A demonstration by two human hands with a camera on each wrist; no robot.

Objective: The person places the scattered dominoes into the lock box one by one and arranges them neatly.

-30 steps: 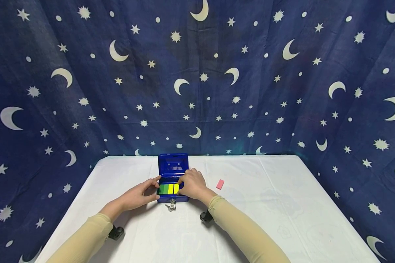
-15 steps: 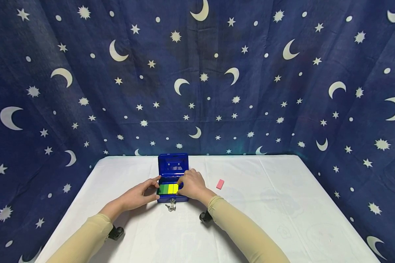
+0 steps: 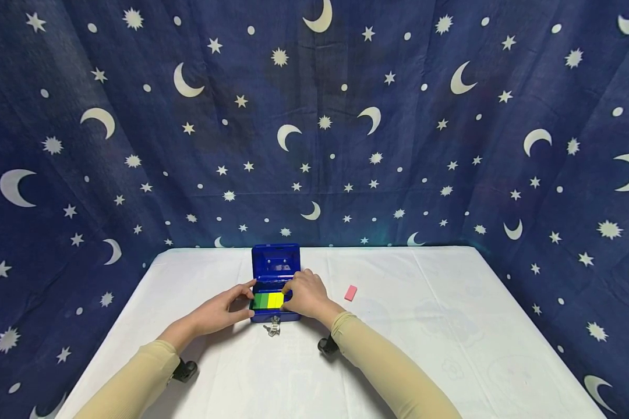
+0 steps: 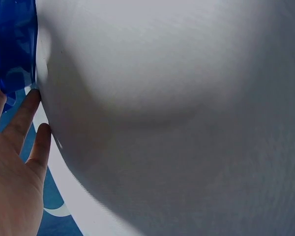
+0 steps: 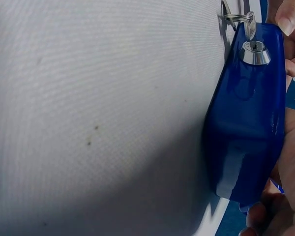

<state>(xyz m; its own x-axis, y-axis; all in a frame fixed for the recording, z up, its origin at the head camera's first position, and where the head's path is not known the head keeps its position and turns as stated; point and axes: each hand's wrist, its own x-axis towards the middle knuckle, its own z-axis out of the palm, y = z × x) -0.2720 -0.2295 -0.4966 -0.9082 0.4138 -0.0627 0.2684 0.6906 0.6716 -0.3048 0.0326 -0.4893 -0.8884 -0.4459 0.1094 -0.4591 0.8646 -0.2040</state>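
Note:
A blue metal cash box [image 3: 276, 259] stands with its lid raised at the back. Inside it, green blocks [image 3: 260, 301] and yellow blocks [image 3: 276, 300] lie side by side in a row. My right hand [image 3: 308, 294] reaches over the right side, thumb and index finger pinching the rightmost yellow block at its front and back ends. On the left, my left hand [image 3: 217, 311] holds the box's left end, thumb at the front corner and index finger near the hinge. Keys [image 3: 272, 330] hang from the lock at the front, also plain in the right wrist view.
A pink block [image 3: 350, 293] lies on the white tablecloth [image 3: 424, 326] to the right of the box. Behind the table hangs a dark blue curtain [image 3: 335, 163] with moons and stars. Dark wrist cameras [image 3: 186, 370] sit under both forearms.
The rightmost yellow block has shifted slightly left with my right fingers, and the thin gap between the yellow blocks has narrowed. My left hand has stayed in place.

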